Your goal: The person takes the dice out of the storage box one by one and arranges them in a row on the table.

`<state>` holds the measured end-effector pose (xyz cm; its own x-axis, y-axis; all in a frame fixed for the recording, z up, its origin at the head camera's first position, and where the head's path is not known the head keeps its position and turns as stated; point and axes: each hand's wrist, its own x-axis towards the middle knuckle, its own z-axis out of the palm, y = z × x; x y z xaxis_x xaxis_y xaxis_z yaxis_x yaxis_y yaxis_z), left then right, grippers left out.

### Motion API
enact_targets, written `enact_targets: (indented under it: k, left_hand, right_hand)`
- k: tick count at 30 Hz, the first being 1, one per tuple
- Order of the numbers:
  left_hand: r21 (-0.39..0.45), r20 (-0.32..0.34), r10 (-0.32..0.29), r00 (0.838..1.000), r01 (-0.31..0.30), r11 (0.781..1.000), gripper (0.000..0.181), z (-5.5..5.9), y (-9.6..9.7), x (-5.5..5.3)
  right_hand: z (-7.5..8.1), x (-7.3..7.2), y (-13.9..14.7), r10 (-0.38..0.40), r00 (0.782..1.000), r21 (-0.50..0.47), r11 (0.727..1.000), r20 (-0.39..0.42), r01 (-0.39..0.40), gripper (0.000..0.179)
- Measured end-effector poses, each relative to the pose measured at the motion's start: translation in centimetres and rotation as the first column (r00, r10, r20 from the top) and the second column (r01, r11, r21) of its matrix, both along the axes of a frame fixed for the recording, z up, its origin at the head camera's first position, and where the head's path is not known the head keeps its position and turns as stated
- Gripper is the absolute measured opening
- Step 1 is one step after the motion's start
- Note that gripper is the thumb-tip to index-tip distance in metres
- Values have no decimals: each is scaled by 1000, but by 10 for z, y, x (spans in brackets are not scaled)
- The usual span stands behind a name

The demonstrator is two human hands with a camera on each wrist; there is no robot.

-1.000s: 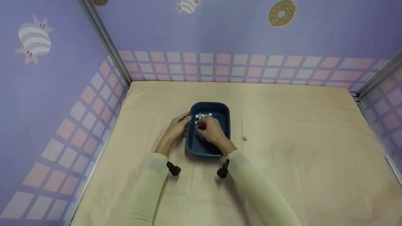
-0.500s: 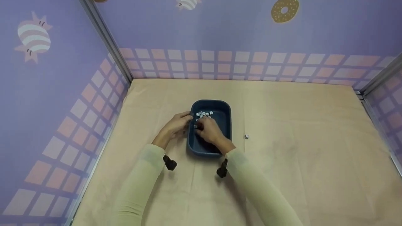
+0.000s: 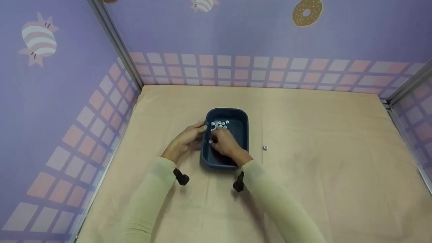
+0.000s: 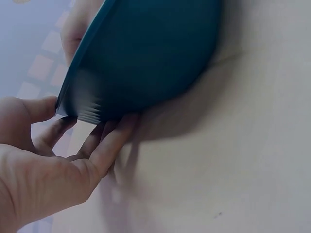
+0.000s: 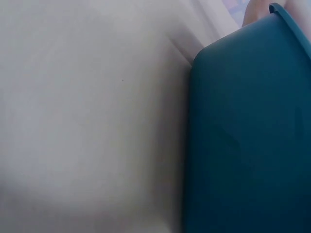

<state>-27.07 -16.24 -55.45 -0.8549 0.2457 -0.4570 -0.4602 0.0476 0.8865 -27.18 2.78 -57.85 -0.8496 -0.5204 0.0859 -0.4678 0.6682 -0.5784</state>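
Note:
A dark blue plastic bin [image 3: 243, 135] stands on the cloth, holding several small white dice [image 3: 219, 124] near its far left end. My left hand [image 3: 189, 136] grips the bin's left side, thumb at the rim and fingers against the outer wall, as the left wrist view shows. Inside the bin, my right hand [image 3: 225, 141] has its fingers curled, pinching a die [image 3: 210, 141] between thumb and index finger near the left wall. The right hand's palm side is hidden in the head view. Only the bin's outer wall [image 5: 248, 126] fills the right wrist view, without that hand's fingertips.
One loose die [image 3: 265, 147] lies on the cloth to the right of the bin. The beige cloth [image 3: 320, 152] covers the table, with purple patterned panels [image 3: 253, 33] at the back and sides.
My right hand's fingertips and the die have shifted slightly nearer to me inside the bin. The left hand keeps its hold; the head view tilts a little.

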Motion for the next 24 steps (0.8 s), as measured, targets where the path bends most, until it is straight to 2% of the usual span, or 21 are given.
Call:
enact_targets:
  k: [3,7,12,15,18,21,24]
  left_hand:
    - [24,34,10,999,-10,1000,58,2,0,-1]
    - [28,47,9,999,-10,1000,59,3,0,-3]
    - [45,62,-18,998,16,999,58,-4,0,-3]
    - [44,69,-25,997,22,999,58,-7,-2,-2]
    - [34,72,-16,997,14,999,60,-6,-4,-2]
    - [15,63,-14,998,14,1000,61,-3,-4,-3]
    - [16,66,-27,997,26,1000,62,-1,-3,-5]
  right_hand:
    - [4,1,-1,14,1000,42,999,-3,-13,8]
    - [12,3,-1,38,999,94,995,3,-38,8]
    - [23,9,15,109,993,72,991,55,-113,6]
    - [33,14,34,166,985,28,985,53,-168,5]
    - [45,18,63,181,983,-24,983,15,-181,7]
    - [55,19,97,133,991,-79,988,-18,-134,9]
    - [57,21,135,72,997,-143,987,-26,-75,8]
